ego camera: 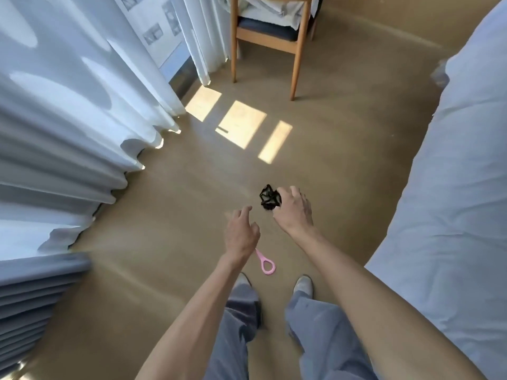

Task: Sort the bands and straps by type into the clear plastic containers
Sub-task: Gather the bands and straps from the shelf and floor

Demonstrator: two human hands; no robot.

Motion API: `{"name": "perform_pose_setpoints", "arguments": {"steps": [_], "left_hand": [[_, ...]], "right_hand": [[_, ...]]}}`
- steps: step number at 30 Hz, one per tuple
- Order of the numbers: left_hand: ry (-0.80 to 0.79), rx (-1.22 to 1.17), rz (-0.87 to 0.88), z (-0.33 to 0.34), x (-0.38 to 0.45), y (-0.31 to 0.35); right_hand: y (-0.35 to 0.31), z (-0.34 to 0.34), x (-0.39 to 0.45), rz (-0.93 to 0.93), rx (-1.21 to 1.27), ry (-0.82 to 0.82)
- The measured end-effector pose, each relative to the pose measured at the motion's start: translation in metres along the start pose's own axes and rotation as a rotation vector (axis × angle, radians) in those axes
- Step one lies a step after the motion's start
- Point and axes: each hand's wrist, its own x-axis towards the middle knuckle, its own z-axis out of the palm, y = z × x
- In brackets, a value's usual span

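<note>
the person stands on a tan floor and looks down past both bare forearms. the right hand is held out in front, its fingers curled round a tangled bunch of black bands; the bunch sticks out to the left of the knuckles, so this grip is holding the black bands up in the air, above the floor. the left hand is just beside it, lower and to the left, apart from the black bunch. a pink strap with a loop end hangs down from under the left palm, the loop dangling above the floor near the shoes; the fingers on top look loosely bent with the forefinger pointing forward, and how the strap is held underneath is hidden by the hand, so i cannot tell whether this grip is closed on it or not. grey-blue trousers fill the lower middle of the view. white curtains hang along the left side, a pale bed cover bulges in from the right, and a wooden chair with a dark seat stands at the far end. three patches of sunlight lie on the floor between the curtains and the chair.
</note>
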Motion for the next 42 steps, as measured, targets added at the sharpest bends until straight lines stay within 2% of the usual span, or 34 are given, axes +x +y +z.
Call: {"name": "perform_pose_setpoints", "arguments": {"steps": [4,10,14,18,22,26,33,36,38,42], "left_hand": [[-0.146,0.069,-0.092,0.075,0.050,-0.053],[-0.347,0.159,-0.218,0.209,0.120,-0.144],[-0.392,0.191,-0.263,0.290,0.155,-0.192],[-0.377,0.238,-0.326,0.355,0.191,-0.238],[-0.410,0.281,-0.410,0.405,0.215,-0.280],[-0.453,0.247,-0.456,0.444,0.218,-0.314],[-0.389,0.182,-0.579,0.468,0.214,-0.342],[-0.364,0.113,-0.616,0.468,0.206,-0.343],[-0.267,0.074,-0.592,0.466,0.206,-0.338],[-0.017,-0.001,-0.431,0.459,0.229,-0.319]], "right_hand": [[0.044,0.083,0.051,0.023,-0.014,-0.044],[0.114,0.229,0.125,0.072,-0.082,-0.209],[0.155,0.311,0.175,0.064,-0.096,-0.228],[0.192,0.374,0.226,0.049,-0.054,-0.170],[0.220,0.428,0.269,0.026,-0.035,-0.102],[0.242,0.471,0.293,-0.003,-0.082,-0.149],[0.257,0.504,0.311,0.010,-0.214,-0.314],[0.259,0.508,0.299,-0.050,-0.246,-0.343],[0.261,0.510,0.292,-0.085,-0.232,-0.297],[0.270,0.508,0.297,-0.094,-0.129,-0.088]]}}
